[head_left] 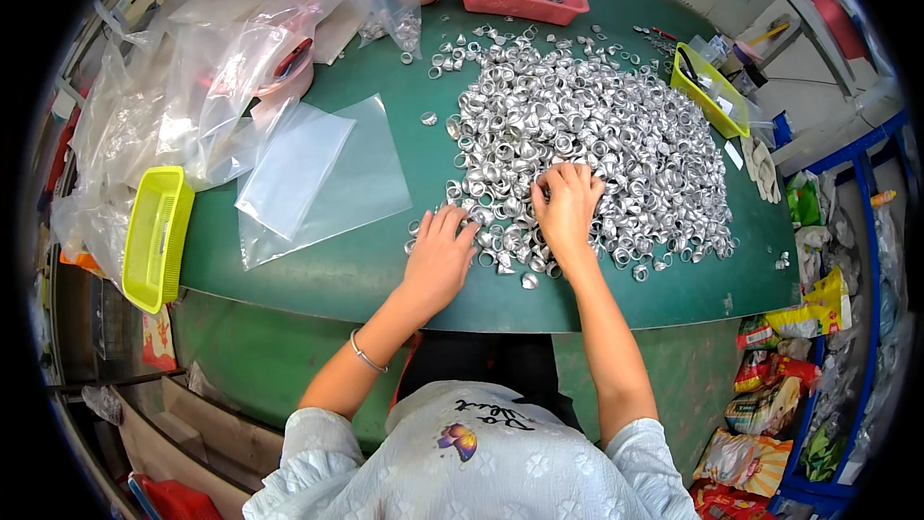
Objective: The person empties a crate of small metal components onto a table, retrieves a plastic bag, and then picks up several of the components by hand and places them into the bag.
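A wide pile of silver-coloured metal rings (635,135) covers the right half of the green table (318,294). My right hand (568,207) reaches into the near middle of the pile, its fingers curled down among the rings. Its fingertips are partly hidden, so I cannot make out what lies between them. Lower and to the left, my left hand (441,255) rests at the pile's near left edge. The fingers there are bent but apart, with the tips against a few loose rings, and no ring shows clearly in its grasp.
Clear flat plastic bags (298,173) lie left of the pile, beside a heap of crumpled plastic (183,87). A yellow-green basket (157,241) sits at the left edge, another basket (710,91) at the right. A pink tray (520,2) of small metal pieces stands at the back.
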`<move>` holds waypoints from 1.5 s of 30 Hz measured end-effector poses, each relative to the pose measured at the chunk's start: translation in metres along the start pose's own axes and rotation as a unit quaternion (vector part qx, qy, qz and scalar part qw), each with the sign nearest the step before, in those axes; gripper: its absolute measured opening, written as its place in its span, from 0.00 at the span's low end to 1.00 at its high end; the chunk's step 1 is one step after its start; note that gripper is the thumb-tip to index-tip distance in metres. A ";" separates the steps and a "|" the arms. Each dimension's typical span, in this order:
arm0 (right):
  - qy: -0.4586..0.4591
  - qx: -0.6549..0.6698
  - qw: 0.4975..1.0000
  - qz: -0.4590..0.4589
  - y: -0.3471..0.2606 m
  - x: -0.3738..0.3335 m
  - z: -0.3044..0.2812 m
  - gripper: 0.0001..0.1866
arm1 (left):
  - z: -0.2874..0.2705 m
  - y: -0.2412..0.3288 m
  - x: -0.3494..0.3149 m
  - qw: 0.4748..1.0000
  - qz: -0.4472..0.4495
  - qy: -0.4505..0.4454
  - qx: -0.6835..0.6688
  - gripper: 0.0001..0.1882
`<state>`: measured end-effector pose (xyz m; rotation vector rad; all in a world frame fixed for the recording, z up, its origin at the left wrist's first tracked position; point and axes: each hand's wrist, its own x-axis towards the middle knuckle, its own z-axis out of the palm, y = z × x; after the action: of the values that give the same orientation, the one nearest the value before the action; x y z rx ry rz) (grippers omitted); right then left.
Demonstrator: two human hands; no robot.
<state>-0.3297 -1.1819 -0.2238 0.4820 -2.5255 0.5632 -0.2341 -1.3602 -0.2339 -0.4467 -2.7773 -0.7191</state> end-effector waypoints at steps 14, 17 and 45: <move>-0.189 0.638 0.677 0.314 -0.007 -0.042 -0.048 0.07 | 0.003 0.038 -0.009 0.842 -0.150 0.032 -0.518 0.18; -0.247 0.574 0.722 0.297 -0.026 -0.054 -0.052 0.06 | 0.013 0.038 -0.013 0.737 -0.179 0.009 -0.652 0.14; -0.110 -0.047 0.991 -0.062 -0.032 -0.023 0.000 0.06 | 0.003 0.024 -0.037 0.576 -0.309 0.005 -0.757 0.15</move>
<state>-0.2973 -1.2038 -0.2265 0.6936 -2.6923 0.3609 -0.1916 -1.3480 -0.2372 0.3977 -1.3882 -3.0551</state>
